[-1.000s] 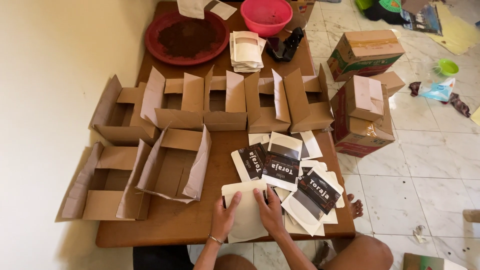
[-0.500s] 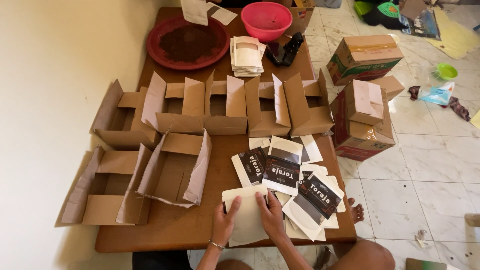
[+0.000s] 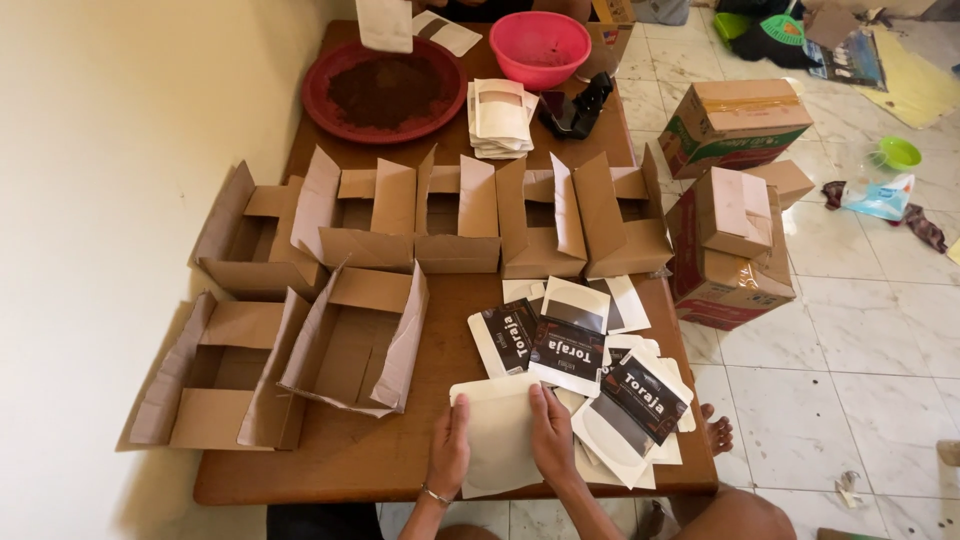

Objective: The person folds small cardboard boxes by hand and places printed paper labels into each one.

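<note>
On the brown table (image 3: 330,465), both open grips, left hand (image 3: 450,447) and right hand (image 3: 551,437), flat on a cream pouch (image 3: 497,432)

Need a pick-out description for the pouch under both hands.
On the brown wooden table, go to the near edge, right of the open cardboard boxes. The plain cream flat pouch lies under the left hand and right hand; neighbouring pouches show black labels.

Both hands pressed flat on a cream pouch at the near edge of a wooden table (image 3: 330,460).

The left hand (image 3: 450,450) and right hand (image 3: 552,437) rest on the cream pouch (image 3: 497,440); black-labelled pouches (image 3: 570,345) lie just beside it, open cardboard boxes (image 3: 450,215) stand beyond, and a red tray of brown powder (image 3: 385,90) and a pink bowl (image 3: 540,45) sit at the far end.
</note>
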